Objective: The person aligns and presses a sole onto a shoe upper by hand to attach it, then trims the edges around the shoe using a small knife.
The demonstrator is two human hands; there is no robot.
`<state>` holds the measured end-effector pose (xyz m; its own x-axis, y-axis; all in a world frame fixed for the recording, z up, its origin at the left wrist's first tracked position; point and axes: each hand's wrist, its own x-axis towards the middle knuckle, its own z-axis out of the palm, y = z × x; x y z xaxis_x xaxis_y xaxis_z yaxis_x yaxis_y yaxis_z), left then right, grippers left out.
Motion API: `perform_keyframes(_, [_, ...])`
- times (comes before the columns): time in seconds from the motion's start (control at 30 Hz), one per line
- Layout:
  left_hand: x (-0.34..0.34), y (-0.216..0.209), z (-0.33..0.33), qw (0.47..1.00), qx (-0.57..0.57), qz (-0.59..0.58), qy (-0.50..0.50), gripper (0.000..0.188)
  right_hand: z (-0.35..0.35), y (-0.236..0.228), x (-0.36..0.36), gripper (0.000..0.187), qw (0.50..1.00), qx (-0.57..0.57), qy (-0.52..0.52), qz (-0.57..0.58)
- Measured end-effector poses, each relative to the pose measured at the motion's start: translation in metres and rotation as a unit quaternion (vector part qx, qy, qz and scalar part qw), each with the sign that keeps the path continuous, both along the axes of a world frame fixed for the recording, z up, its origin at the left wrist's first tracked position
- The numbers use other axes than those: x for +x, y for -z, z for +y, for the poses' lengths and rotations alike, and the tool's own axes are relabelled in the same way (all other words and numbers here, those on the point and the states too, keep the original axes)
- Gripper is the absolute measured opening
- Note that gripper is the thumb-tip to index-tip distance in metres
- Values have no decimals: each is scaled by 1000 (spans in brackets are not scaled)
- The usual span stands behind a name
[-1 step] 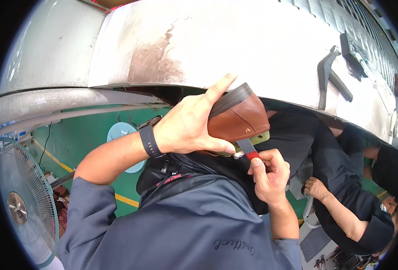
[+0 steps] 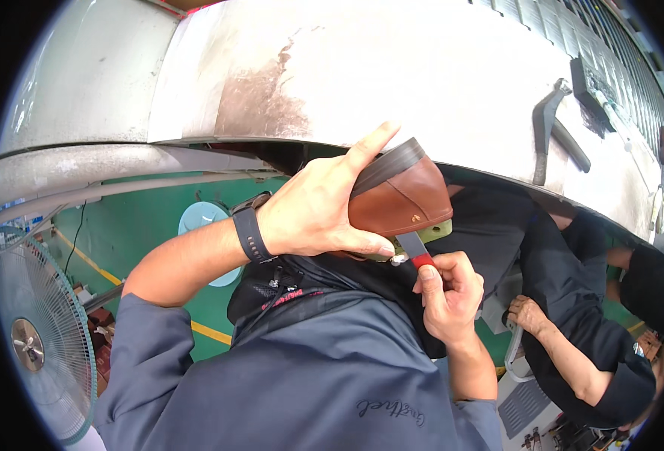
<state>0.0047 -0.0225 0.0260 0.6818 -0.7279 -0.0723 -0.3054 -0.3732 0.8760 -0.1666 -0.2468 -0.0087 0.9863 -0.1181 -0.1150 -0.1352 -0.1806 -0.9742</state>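
Observation:
A brown leather shoe (image 2: 399, 204) with a dark sole is held against the front edge of the bench, sole side up and away from me. My left hand (image 2: 309, 207) grips it, thumb near its lower rim and index finger stretched up past the sole. A green shoe last (image 2: 441, 228) shows at the shoe's opening. In my right hand (image 2: 450, 295) is a flat-bladed tool (image 2: 411, 245) with a red band at the grip. Its grey blade reaches the shoe's rim by the last, close to my left thumb; the tip is hidden.
On the pale workbench (image 2: 392, 68), a dark metal hand tool (image 2: 546, 131) lies at the right beside a black holder (image 2: 589, 86). A fan (image 2: 27, 346) stands at lower left, near a light blue stool (image 2: 202, 218). A co-worker's hand (image 2: 527, 314) is at right.

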Motion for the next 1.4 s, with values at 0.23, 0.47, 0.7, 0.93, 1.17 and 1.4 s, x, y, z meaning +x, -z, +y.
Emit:
perform_keyframes(0.23, [2,8,0,997,-68,-21,17,136,21,1,-4,19,999,23,47,0])
perform_keyframes(0.47, [-5,12,-4,997,-46,-57,10,131,33,-6,0,19,992,54,112,9])
perform_keyframes(0.7, [-12,10,-8,997,-9,-74,-4,125,29,-17,3,20,996,-68,38,35])
perform_keyframes(0.93, [-18,10,-10,997,11,-73,-11,124,23,-26,7,9,991,-126,4,34])
perform_keyframes(1.17, [-20,10,-14,996,11,-92,-6,119,17,-19,11,23,990,-144,-8,1])
perform_keyframes(1.4, [-18,12,-16,995,13,-103,0,113,8,-12,14,11,992,-124,-36,1])
